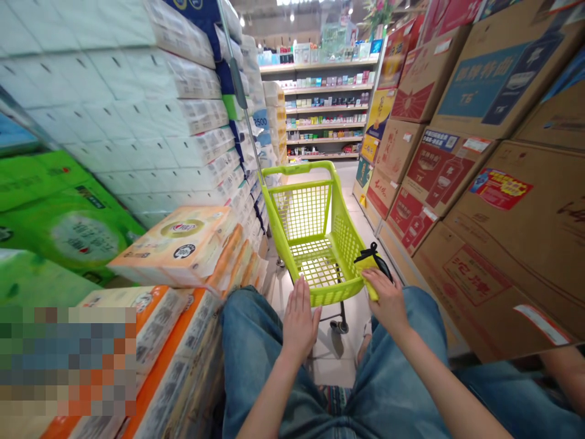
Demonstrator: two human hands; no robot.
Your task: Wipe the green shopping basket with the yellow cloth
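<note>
In front of my knees stands a lime-green shopping cart with a grid basket, its near rim close to both hands. My left hand rests palm down by my left knee, fingers stretched out and holding nothing. The fingertips come up to the cart's near left corner; whether they touch it I cannot tell. My right hand is closed around a small yellow pouch-like item with a black bow and black edging, at the cart's near right corner. The fingers partly cover this item.
White tissue packs are stacked high on the left, with orange tissue packs lower down. Cardboard cartons wall the right side. Shelves stand at the aisle's far end. A metal pole rises beside the cart. Another person's jeans show at lower right.
</note>
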